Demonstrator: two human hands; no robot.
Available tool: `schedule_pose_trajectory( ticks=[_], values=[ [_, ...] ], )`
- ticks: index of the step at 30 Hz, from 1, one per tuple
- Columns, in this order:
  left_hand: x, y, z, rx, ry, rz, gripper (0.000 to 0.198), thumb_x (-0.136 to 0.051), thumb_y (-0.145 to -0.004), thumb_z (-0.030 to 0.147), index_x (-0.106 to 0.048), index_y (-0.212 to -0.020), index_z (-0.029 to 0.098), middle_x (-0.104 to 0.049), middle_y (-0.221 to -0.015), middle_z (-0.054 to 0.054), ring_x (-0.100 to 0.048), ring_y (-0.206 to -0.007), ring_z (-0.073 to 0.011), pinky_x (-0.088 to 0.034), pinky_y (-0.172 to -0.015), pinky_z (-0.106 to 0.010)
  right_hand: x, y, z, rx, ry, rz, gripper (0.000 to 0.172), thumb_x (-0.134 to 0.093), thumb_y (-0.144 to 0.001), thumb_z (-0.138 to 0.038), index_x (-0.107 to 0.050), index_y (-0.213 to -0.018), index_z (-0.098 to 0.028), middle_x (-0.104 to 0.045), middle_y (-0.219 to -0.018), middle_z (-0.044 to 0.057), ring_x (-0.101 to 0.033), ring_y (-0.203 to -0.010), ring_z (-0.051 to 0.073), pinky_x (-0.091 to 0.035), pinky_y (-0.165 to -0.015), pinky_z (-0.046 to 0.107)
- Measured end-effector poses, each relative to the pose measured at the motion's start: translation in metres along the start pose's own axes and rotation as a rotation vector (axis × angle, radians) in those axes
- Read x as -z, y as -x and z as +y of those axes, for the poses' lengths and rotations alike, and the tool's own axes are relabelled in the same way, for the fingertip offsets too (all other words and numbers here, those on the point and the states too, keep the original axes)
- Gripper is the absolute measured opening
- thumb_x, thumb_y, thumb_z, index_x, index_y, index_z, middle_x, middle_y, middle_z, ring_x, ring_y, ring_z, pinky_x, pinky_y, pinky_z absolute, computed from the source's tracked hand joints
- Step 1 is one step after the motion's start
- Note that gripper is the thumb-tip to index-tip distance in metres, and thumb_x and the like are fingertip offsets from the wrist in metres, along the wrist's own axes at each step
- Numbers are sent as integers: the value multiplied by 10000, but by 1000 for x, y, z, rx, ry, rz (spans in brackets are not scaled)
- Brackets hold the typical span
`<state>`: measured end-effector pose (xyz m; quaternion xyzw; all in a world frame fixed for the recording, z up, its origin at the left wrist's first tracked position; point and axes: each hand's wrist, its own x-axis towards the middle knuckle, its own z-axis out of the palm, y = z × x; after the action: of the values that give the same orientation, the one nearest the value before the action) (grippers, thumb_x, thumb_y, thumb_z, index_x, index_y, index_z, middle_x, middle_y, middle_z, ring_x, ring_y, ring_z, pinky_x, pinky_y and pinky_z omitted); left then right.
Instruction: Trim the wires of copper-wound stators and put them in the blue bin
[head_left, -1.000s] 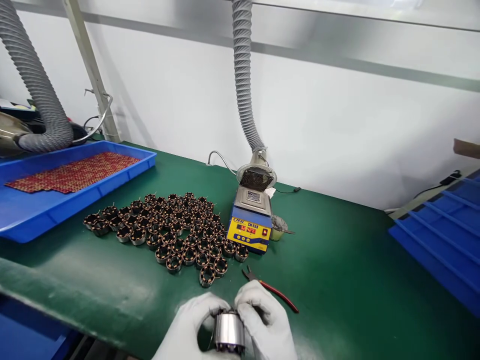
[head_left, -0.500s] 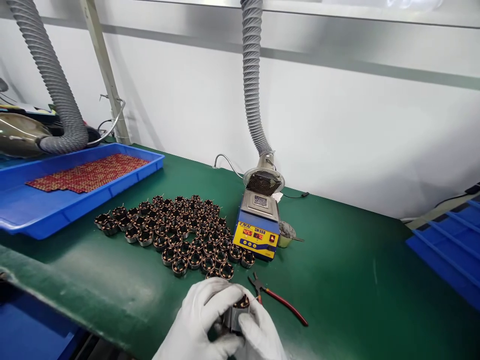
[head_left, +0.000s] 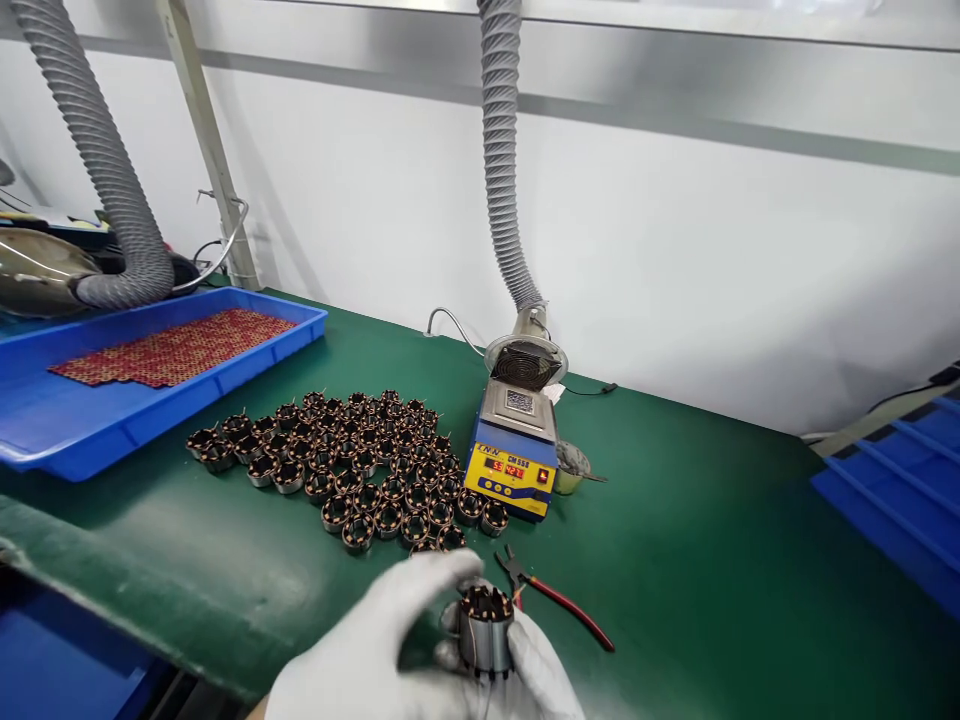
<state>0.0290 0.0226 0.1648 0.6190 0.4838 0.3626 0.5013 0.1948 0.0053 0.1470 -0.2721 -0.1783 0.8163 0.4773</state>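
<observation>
In the lower middle of the head view, my right hand (head_left: 541,668), in a white glove, is closed around a motor stator (head_left: 486,632). The stator is a short grey metal ring with dark slots and copper windings on top, held roughly upright, and a thin wire runs down its side. My left hand (head_left: 360,645), also gloved and partly blurred, is at the stator's left with fingers spread apart and a gap before the ring. Many similar stators (head_left: 358,532) stand grouped on the green table just beyond. Red-handled cutting pliers (head_left: 564,603) lie right of my hands.
A blue and yellow solder pot (head_left: 511,470) with a lit display stands behind the stators, under a grey extraction hose (head_left: 501,150). Beside it is a small cup (head_left: 571,470). A blue tray (head_left: 97,440) of red boards lies left; blue crates (head_left: 900,520) are at right.
My left hand's fingers have come off the stator and spread leftward. The stator is more exposed and slightly further right, still in my right hand.
</observation>
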Motion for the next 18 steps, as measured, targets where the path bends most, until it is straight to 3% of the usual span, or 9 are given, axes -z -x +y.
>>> schedule_pose_trajectory(
  ticks=[2, 3, 6, 8, 11, 12, 14, 16, 18],
  values=[
    [-7, -3, 3, -16, -5, -102, 723, -713, -479, 68, -629, -1148, 328, -596, -1284, -10, -499, -1205, -279, -378, -1045, -344, 0, -3, 3, 14, 15, -4, 421, -803, -636, -409, -701, -961, -161, -718, -883, 104, -686, -760, 189, -537, -664, 267],
    [-11, -6, 4, -66, 34, -88, 627, -707, -495, 70, -677, -1069, 320, -646, -1209, -10, -532, -1164, -263, -395, -1023, -322, -1, -5, 6, 27, 25, -7, 450, -808, -624, -416, -694, -982, -168, -714, -875, 99, -681, -752, 193, -540, -670, 286],
    [-21, -16, 8, -221, 238, 65, 121, -689, -628, 191, -747, -712, 255, -736, -807, -25, -648, -854, -214, -500, -818, -271, -3, -9, 13, 72, 52, 3, 497, -829, -599, -389, -667, -1030, -202, -704, -823, 59, -673, -713, 189, -543, -682, 336],
    [-22, -19, 9, -198, 355, 192, 122, -663, -695, 251, -707, -582, 231, -706, -666, -22, -642, -735, -191, -512, -713, -245, -4, -10, 14, 73, 54, 0, 494, -843, -579, -379, -666, -1004, -199, -697, -765, 44, -672, -674, 182, -540, -667, 339],
    [-15, -15, 10, -64, 497, 377, 143, -666, -705, 319, -694, -606, 219, -708, -693, -20, -641, -721, -181, -516, -673, -225, -5, -6, 10, 42, 22, -6, 470, -869, -533, -364, -681, -929, -196, -712, -790, 58, -683, -674, 178, -528, -622, 288],
    [-13, -13, 10, -10, 515, 379, 115, -667, -691, 321, -709, -658, 219, -717, -735, -22, -643, -699, -182, -519, -627, -228, -5, -5, 9, 39, 15, 3, 455, -874, -525, -352, -685, -909, -198, -717, -812, 61, -685, -674, 171, -522, -608, 267],
    [-11, -10, 12, 57, 469, 244, 143, -672, -617, 230, -733, -746, 223, -726, -826, -28, -650, -675, -188, -516, -558, -232, -4, -4, 7, 52, 29, 31, 448, -865, -546, -349, -685, -926, -195, -711, -823, 57, -677, -657, 157, -526, -608, 263],
    [-14, -10, 15, 55, 378, 82, 239, -625, -550, 118, -750, -722, 227, -731, -850, -37, -665, -769, -213, -530, -635, -248, -3, -5, 9, 69, 70, 51, 479, -848, -571, -368, -673, -980, -187, -696, -839, 59, -663, -652, 161, -547, -650, 319],
    [-22, -12, 15, -48, 389, 81, 222, -599, -528, 85, -744, -607, 235, -732, -768, -38, -662, -838, -222, -524, -737, -257, -2, -7, 13, 88, 108, 48, 538, -832, -581, -409, -655, -1034, -180, -684, -873, 77, -659, -690, 191, -554, -693, 392]
  ],
)
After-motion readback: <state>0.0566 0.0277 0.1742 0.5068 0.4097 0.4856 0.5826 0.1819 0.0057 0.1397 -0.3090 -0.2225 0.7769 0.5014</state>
